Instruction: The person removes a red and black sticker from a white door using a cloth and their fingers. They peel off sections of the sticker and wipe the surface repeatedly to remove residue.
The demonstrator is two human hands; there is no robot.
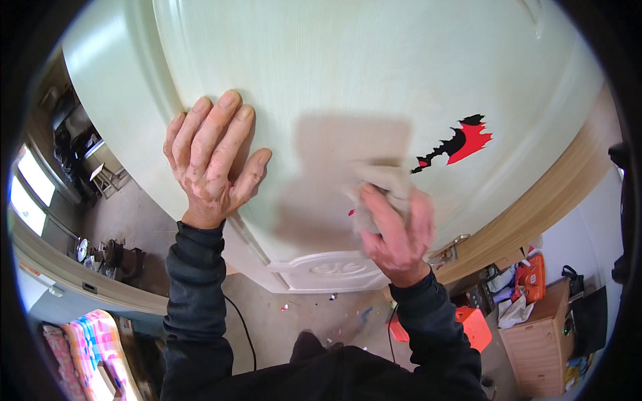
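A pale green panelled door (281,65) fills most of the view. My left hand (215,155) lies flat on it with fingers spread, holding nothing. My right hand (401,230) presses a bunched beige cloth (386,185) against the door's surface; both are slightly blurred. Just beyond the cloth, up and to the right, a ragged remnant of a red and black sticker (461,143) clings to the door. A small red scrap (351,213) shows at the cloth's left edge. Whatever lies beneath the cloth is hidden.
A metal door handle (451,249) sits by my right wrist. Small scraps (284,307) litter the floor, where a black cable (246,321) runs. Right of me stand an orange-red plastic stool (473,328) and a wooden cabinet (534,346); checked bedding (95,346) lies at lower left.
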